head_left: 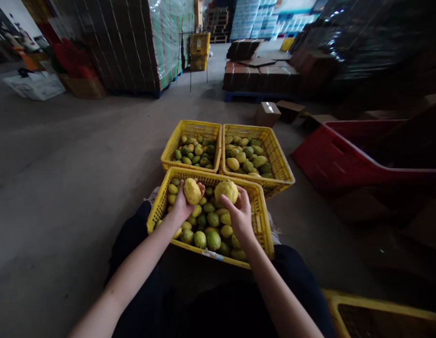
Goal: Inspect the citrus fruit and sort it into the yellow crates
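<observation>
A yellow lemon (pixel 192 191) rests in my left hand (pixel 181 205), whose fingers curl round its far side. My right hand (pixel 241 213) grips another yellow lemon (pixel 226 191), thumb at the near side. Both are held over the near yellow crate (pixel 263 225), which stands between my legs. Inside it lie several green and yellow lemons (pixel 213 219), partly hidden by my hands and forearms.
Two more yellow crates of lemons, a left one (pixel 164 157) and a right one (pixel 284 171), adjoin the near crate's far side. A red bin (pixel 316 159) stands to the right. Behind are small cardboard boxes (pixel 267 114) and wrapped pallet stacks (pixel 122 47). Another yellow crate (pixel 386 307) is at lower right.
</observation>
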The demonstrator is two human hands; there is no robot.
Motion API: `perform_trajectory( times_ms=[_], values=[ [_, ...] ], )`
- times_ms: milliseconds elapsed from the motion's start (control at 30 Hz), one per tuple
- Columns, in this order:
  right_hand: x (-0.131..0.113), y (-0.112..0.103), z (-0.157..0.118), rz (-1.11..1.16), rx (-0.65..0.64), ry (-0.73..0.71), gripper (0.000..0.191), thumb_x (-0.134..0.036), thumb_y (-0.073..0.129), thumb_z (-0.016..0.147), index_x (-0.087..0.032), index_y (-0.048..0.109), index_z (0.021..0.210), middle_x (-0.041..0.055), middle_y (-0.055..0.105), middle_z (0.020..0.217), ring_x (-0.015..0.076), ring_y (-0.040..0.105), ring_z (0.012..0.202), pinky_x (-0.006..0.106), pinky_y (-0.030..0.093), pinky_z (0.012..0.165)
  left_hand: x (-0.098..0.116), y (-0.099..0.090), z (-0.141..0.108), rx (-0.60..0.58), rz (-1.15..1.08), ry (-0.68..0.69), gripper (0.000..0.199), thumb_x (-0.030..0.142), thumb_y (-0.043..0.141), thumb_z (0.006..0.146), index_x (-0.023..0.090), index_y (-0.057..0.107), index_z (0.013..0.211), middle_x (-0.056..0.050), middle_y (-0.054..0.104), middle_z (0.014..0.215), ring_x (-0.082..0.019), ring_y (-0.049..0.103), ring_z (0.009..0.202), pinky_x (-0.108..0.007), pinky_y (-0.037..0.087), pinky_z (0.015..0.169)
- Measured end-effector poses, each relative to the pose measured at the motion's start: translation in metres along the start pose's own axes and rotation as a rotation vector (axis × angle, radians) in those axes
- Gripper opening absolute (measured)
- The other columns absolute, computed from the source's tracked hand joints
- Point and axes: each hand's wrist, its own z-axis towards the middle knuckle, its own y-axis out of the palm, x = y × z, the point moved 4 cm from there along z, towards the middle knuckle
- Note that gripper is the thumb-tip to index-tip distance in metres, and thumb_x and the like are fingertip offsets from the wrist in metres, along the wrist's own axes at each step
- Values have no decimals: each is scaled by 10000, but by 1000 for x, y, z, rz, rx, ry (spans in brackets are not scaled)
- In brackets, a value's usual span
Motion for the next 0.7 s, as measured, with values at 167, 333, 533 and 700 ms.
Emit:
perform_trajectory(
  times_ms=[167,333,533,700],
  values=[
    [33,22,-9,5,-161,114,391,-558,693,740,-202,711,902,28,729,927,226,625,895,336,486,828,-6,-5,-3,-89,33,-3,444,365,386,960,86,629,1205,-135,729,1081,-246,619,1195,-354,442,1074],
    [41,29,-13,227,-152,238,427,-625,653,739,-208,727,794,23,743,831,240,657,907,334,508,824,-8,-2,-9,-203,98,-34,500,368,419,910,84,602,1279,-135,688,1235,-275,512,1328,-407,363,1141],
    [47,21,-7,505,-31,491,402,-595,628,744,-203,704,704,33,729,697,236,704,818,319,567,726,-17,3,-8,-345,281,-25,460,418,562,794,99,726,1081,-121,727,1160,-313,516,1318,-397,387,1115],
    [56,19,-6,623,12,647,360,-515,587,797,-180,702,727,46,717,637,245,722,761,337,587,692,-16,0,-8,-405,415,43,389,433,602,759,113,769,905,-126,746,1100,-315,554,1272,-377,400,1090]
  ],
)
